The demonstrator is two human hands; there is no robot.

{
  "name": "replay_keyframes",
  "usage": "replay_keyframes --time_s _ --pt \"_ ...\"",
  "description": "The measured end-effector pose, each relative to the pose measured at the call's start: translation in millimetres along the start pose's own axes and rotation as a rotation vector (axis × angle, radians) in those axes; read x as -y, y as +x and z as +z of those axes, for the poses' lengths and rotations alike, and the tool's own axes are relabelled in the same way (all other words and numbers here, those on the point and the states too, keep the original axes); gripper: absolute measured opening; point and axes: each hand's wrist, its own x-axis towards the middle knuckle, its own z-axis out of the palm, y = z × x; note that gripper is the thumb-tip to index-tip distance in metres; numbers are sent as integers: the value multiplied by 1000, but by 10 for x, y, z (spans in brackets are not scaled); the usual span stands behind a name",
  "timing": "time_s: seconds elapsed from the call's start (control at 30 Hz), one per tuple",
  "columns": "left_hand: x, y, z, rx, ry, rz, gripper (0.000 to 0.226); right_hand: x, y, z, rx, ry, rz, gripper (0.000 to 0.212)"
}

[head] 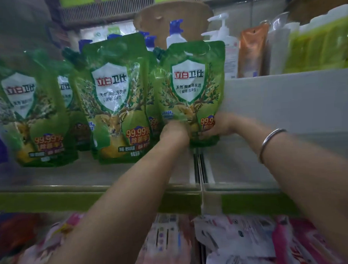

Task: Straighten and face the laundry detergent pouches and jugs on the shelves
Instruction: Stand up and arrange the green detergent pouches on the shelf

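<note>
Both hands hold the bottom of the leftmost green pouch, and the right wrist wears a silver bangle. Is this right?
Not quite. The head view shows the left hand and right hand holding the bottom of the rightmost green pouch, not the leftmost one. The silver bangle is on the right wrist.

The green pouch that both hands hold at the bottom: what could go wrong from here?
The left hand and right hand grip the green pouch only low down, so its soft top may flop over.
The neighbour pouch to its left leans and stands close to the left hand; a nudge could tip it.
Pushed too far back, the green pouch might knock the pump bottles behind it.
</note>
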Motion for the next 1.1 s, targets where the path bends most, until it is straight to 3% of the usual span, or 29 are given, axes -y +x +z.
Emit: replay_keyframes --time_s 0.17,0.27,0.37,0.43,0.57,0.7,0.8,0.9,1.0,1.1 --pt "-38 55 36 52 49 -21 32 -36 8 -4 -2 38 -44 57" --pt "11 -61 -44 90 51 -3 40 64 -125 -70 126 21 41 64" --pt "192 -339 -246 98 51 80 25 311 -403 -203 153 -274 171 70" --pt "418 -591 -423 131 69 109 36 571 -605 -236 30 -448 143 61" --pt "985 -962 -837 231 110 -4 45 1128 -742 -29 -51 -188 -66 62" --pt "1487 -989 -1069 24 206 -171 60 1584 -753 242 -37 -16 -84 89" --pt "1652 -860 -966 84 -46 -200 110 1757 -684 395 -43 -5 -24 100" --pt "1629 -780 -788 55 -216 -127 123 1769 -579 513 -52 15 59 89" --pt "1518 -681 -669 -32 -313 -126 121 1704 -533 593 -41 68 80 66" --pt "1442 -602 -569 -14 -320 -163 122 1710 -565 624 -63 116 110 62"
